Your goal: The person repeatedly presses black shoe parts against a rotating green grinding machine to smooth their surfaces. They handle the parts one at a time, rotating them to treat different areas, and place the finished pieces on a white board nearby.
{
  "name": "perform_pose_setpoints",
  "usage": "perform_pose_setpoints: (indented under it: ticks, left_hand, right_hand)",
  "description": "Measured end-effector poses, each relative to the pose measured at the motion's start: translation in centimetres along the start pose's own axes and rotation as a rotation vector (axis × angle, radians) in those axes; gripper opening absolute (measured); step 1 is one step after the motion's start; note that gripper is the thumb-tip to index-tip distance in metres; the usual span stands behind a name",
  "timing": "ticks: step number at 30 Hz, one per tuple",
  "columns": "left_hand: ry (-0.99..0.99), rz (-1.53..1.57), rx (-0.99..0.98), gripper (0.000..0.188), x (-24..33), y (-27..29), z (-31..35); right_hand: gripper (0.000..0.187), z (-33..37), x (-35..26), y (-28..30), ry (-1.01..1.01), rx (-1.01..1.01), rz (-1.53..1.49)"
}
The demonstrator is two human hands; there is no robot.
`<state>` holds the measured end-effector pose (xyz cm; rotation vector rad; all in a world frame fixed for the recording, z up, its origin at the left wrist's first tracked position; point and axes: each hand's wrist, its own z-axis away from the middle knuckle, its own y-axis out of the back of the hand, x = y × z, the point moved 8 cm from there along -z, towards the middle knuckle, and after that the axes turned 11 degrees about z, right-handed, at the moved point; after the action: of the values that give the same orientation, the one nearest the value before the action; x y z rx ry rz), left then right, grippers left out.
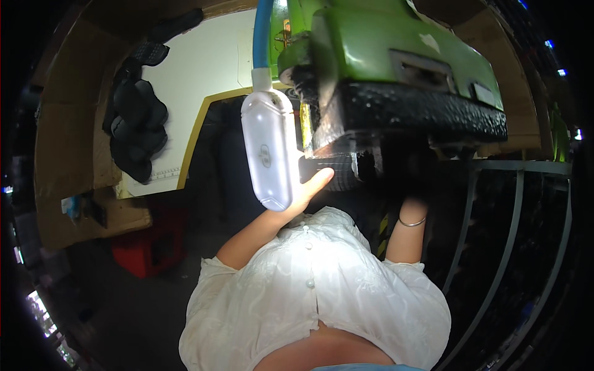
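Note:
My left hand (pixel 311 187) is beneath the green machine head (pixel 427 49), which looks like a sewing machine. Its thumb lies against a black curved piece (pixel 340 172) with pale lines across it, perhaps a shoe part. The other fingers are hidden behind a glowing white oblong lamp (pixel 269 151) on a blue stem. My right forearm (pixel 407 232), with a thin bangle at the wrist, reaches up under the machine head. There my right hand is lost in dark shadow, so neither its fingers nor anything in them shows.
Several black padded pieces (pixel 137 114) lie heaped on the white, yellow-edged tabletop (pixel 198 62) at left. Cardboard (pixel 74 117) walls the far left. A red stool (pixel 139 250) stands low on the left. Grey metal bars (pixel 516 210) form a rack at right.

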<state>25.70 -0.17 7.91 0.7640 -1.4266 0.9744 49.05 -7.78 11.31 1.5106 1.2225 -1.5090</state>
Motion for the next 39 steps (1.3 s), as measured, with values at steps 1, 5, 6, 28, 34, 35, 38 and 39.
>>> perform_pose_setpoints:
  ticks: [1,5,6,28,34,35,38,39]
  left_hand:
    - [-0.095,-0.007,0.029,0.033,0.4,0.7,0.0]
    - [-0.287,0.005,0.086,0.032,1.9,4.1,0.6]
    - [-0.267,0.103,0.106,0.031,2.6,5.0,0.7]
    - [-0.023,0.444,-0.123,0.033,-0.1,-2.7,-0.5]
    - [0.039,0.367,-0.078,0.038,-0.2,-2.9,0.0]
    - [0.039,0.376,-0.041,0.038,-0.4,-2.6,0.1]
    - [0.064,0.314,-0.05,0.034,0.1,-2.4,0.0]
    - [0.061,0.304,-0.042,0.033,0.4,-2.3,0.0]
  right_hand:
    - [0.034,-0.3,-0.5,-1.0,0.018,-0.005,-0.017]
    - [0.034,-0.8,-0.6,-5.1,0.064,-0.058,0.093]
    - [0.034,-0.9,-0.4,-5.9,0.079,-0.079,0.137]
    - [0.034,-0.3,-2.2,-10.6,0.147,-0.083,0.507]
    - [0.031,2.9,4.9,-3.4,-0.399,-0.594,0.516]
    - [0.027,2.2,3.4,-1.8,-0.324,-0.492,0.539]
    - [0.022,1.0,0.1,1.7,-0.133,-0.216,0.406]
    - [0.021,0.4,-1.1,2.0,-0.098,-0.156,0.365]
